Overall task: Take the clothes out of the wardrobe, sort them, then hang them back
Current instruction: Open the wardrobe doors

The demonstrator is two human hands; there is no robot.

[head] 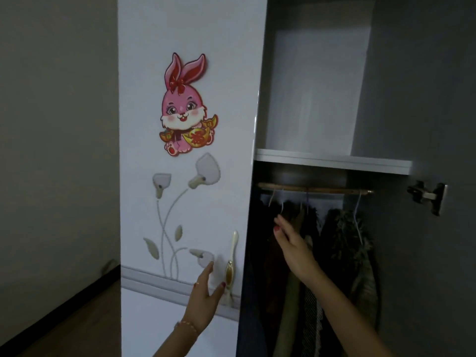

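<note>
A dim room with plain grey walls (56, 124) and a strip of wood-toned floor (85, 323) at the lower left, edged by a dark skirting line. A tall white wardrobe (332, 161) fills the middle and right of the view. Its left door (185, 34) is shut and glossy, bearing a pink rabbit sticker (184, 104) above a raised pattern of pale flowers (180, 202) on curved stems. A cream and gold handle (231, 264) runs upright near that door's right edge. The right-hand door (417, 99) stands swung open, its inner face grey, with a metal hinge (427, 195) fixed on it.

Inside, a white shelf (334, 161) divides the wardrobe; nothing can be made out in the compartment above it. Below the shelf a wooden rail (314, 189) spans the opening, and the clothes (340, 240) hang from it on thin wire hangers (358, 215), dark and closely packed: brownish, olive and grey garments, one with a shaggy, furry texture on the right. Details of each are lost in shadow.

The left hand (206, 292) is spread open with fingers extended, just beside the door handle and holding nothing; a beaded bracelet (188, 327) circles its wrist. The right hand (291, 243) reaches into the lower compartment, fingers loosely open and pointing up towards the hangers, in front of the clothes but gripping none of them.
</note>
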